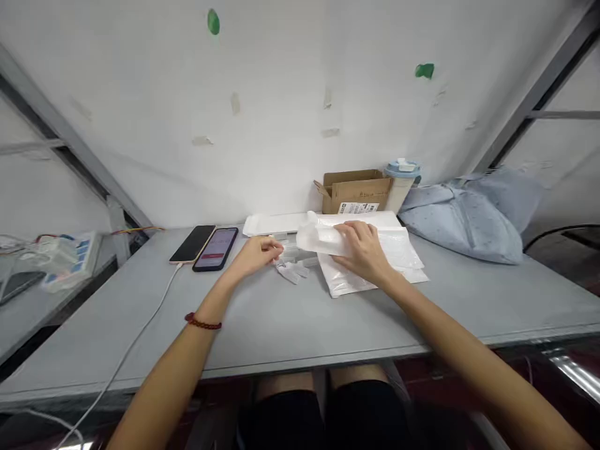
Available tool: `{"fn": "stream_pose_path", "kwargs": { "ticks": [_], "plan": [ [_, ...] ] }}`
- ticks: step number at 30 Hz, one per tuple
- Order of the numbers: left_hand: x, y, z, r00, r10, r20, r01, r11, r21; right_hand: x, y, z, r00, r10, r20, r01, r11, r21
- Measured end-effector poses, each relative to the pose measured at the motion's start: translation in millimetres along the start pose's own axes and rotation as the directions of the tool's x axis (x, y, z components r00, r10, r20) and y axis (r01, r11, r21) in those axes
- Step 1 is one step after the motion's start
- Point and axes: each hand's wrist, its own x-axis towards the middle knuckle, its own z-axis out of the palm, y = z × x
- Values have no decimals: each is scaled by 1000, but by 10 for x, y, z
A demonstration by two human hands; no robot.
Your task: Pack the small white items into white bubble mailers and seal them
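Note:
My right hand [363,249] grips a white plastic mailing bag [323,240] from above, its near edge lifted and curled toward the left. More flat white bags [344,284] lie beneath it on the grey table. My left hand [259,255] is left of the bags, fingertips pinched together; whether anything is between them is too small to tell. Just beside those fingertips are some small clear plastic packets [293,270]. Behind them lies a long white folded wrapper [269,224], partly covered by the lifted bag.
Two phones [215,249] lie left of my left hand, with a white cable [140,331] running off the table edge. Behind the bags stand an open cardboard box [359,189] and a cup with a blue lid [402,181]. A pale blue cloth bag [464,219] rests at right.

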Motion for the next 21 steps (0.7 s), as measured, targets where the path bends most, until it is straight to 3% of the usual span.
{"fn": "stream_pose_path", "kwargs": {
  "ticks": [3, 6, 15, 21],
  "plan": [
    [-7, -22, -41, 972, -50, 229, 34, 997, 71, 21, 82, 28, 998, 64, -29, -63, 998, 30],
    [0, -58, -32, 930, -89, 356, 39, 989, 145, 31, 105, 37, 994, 107, -33, -104, 992, 73],
    [0, -46, 26, 957, -82, 280, -2, 957, 290, 28, 72, 51, 992, 127, 17, -128, 986, 109],
    [-9, -29, 11, 960, -71, 271, -9, 960, 280, 24, 70, 61, 991, 129, 31, -132, 984, 118]
  ]
}}
